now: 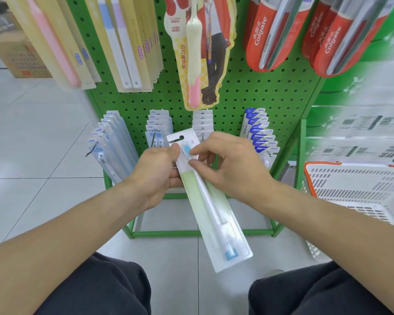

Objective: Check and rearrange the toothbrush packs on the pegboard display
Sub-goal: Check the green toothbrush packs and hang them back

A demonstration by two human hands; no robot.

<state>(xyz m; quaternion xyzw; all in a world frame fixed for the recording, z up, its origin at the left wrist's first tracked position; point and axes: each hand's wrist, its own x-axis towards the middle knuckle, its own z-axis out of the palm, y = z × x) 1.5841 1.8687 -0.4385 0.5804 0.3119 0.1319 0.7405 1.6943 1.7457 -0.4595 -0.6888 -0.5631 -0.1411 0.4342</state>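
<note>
toothbrush pack held in both hands at the pegboard

a long clear toothbrush pack [210, 210] with a pale green card is held in front of the green pegboard [248, 92], off its hook, tilted so the end with the hang hole points up toward the board and the lower end slants down to the right, over the floor between the person's knees. the left hand [156, 176] grips the upper part of the pack from the left, fingers curled behind it and the thumb pressed on the front near the hang hole. the right hand [232, 164] pinches the same upper part from the right, thumb and forefinger closed narrow on the pack's face beside a small blue mark.

just behind the hands, the bottom row of the pegboard carries four hooks of packs: clear blue-tinted packs [110, 142] on the left, two stacks in the middle partly hidden by the hands, and blue-and-white packs [261, 133] on the right. above hang yellow card packs [127, 42], a cartoon-printed pack [200, 55], and red colgate packs [280, 32]. a white basket [350, 187] with an orange rim stands right of the display.
</note>
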